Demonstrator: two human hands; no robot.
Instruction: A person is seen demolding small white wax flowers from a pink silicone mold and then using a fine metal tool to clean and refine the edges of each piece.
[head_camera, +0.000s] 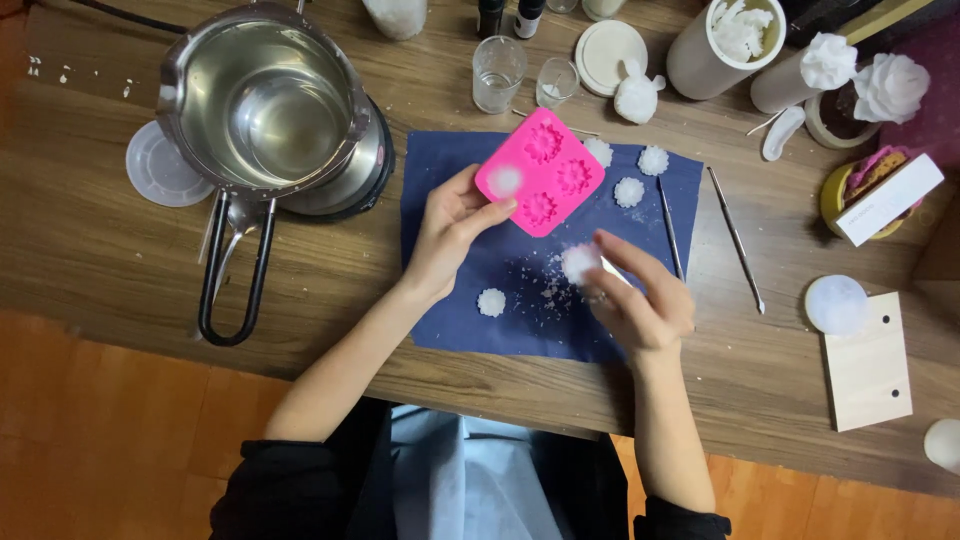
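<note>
Left hand (450, 232) pinches the lower-left corner of the pink silicone flower mould (540, 170), tilted above the blue mat (450, 320); one cavity is filled white, three are empty. Right hand (635, 295) is closed around a white wax flower (578, 262), just below and right of the mould. Mould's long axis runs diagonally. Wax crumbs (550, 290) lie between the hands.

steel pot (265, 105) on burner | two glass cups (497, 72) | wooden block (870, 365) | clear lid (160, 168)
</note>
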